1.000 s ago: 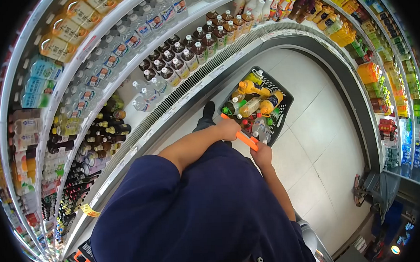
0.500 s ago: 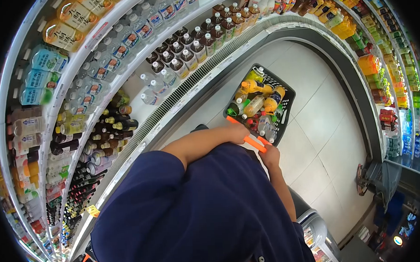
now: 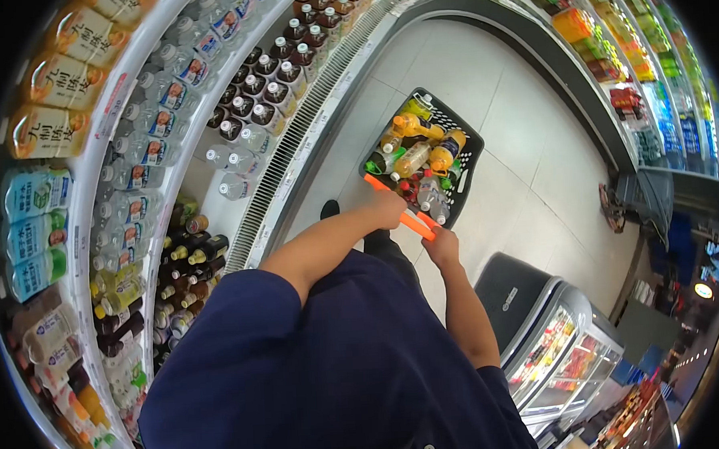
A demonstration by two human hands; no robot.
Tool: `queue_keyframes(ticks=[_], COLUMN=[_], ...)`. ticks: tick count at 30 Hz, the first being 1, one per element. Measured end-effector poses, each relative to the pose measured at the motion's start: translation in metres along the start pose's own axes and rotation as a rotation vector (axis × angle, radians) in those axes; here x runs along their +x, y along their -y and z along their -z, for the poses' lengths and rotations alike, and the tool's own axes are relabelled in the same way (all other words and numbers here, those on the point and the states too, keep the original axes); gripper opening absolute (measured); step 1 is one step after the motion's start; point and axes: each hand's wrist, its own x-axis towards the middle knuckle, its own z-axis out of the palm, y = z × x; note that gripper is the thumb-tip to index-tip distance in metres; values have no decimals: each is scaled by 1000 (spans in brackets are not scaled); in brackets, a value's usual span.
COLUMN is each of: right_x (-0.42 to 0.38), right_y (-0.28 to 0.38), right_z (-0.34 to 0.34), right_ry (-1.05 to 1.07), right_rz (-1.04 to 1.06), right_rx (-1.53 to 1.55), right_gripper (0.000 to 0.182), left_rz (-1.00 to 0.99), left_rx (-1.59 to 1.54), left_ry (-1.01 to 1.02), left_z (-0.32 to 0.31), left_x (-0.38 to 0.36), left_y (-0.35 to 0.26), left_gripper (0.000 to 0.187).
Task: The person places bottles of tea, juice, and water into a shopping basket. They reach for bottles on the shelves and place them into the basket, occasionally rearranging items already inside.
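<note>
While both hands sit on the orange handle (image 3: 411, 220), I note the left hand (image 3: 391, 209) closed over the upper stretch of the bar, knuckles up, and the right hand (image 3: 442, 247) wrapped round its lower end. Two-handed grip, arms reaching forward from the dark blue shirt (image 3: 318, 371); I judge this spreads the load and keeps the basket (image 3: 473, 151) steerable, since it stands on the floor (image 3: 526, 185) just beyond the handle rather than hanging from it.

Handle: smooth plastic, flat bars, bright orange, angled up from the basket's near rim.

Basket: black plastic, lattice walls with open holes, roughly rectangular with rounded corners. It lies directly beyond the handle, full of bottles (image 3: 414, 159) lying on their sides, clear plastic with yellow, orange and green contents, some red caps. Lying flat probably lets more fit below the rim.

Floor: pale glossy tiles, grid joints visible.

Left of the handle: open chiller shelves (image 3: 211, 127), white curved edges with price strips, a ribbed grille along the base. Bottles stand upright in tight rows, labels outward.

Right of and behind the handle: a chest freezer (image 3: 540, 329), dark lid, glass front, rounded corners.
</note>
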Motion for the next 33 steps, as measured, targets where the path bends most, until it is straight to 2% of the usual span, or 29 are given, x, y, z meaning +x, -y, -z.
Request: queue_keyframes(ticks=[3, 7, 11, 13, 16, 21, 23, 30, 33], right_x=[-19, -45, -74, -86, -111, -144, -155, -184, -189], right_y=[8, 24, 38, 33, 32, 26, 14, 3, -17], right_z=[-19, -39, -51, -67, -71, -81, -87, -87, -99], right_ry=[10, 55, 186, 130, 178, 191, 203, 267, 153], right_rz=[64, 126, 172, 248, 296, 395, 455, 513, 653], right_rx=[18, 57, 64, 108, 62, 40, 25, -83, -27], right_gripper=[25, 24, 23, 24, 24, 25, 24, 23, 24], left_rz=[-48, -32, -19, -2, -7, 29, 111, 138, 165], left_rx=[13, 33, 46, 63, 10, -11, -58, -124, -148], left_ry=[-9, 1, -7, -44, -173, -211, -194, -269, -242], left_z=[-8, -21, -48, -66, -93, -123, -135, -186, -196], left_x=[-19, -53, -88, -103, -130, -175, -189, -218, -223], left_y=[9, 16, 21, 16, 5, -18, -36, -55, -68], left_gripper=[14, 15, 14, 13, 10, 15, 15, 15, 17])
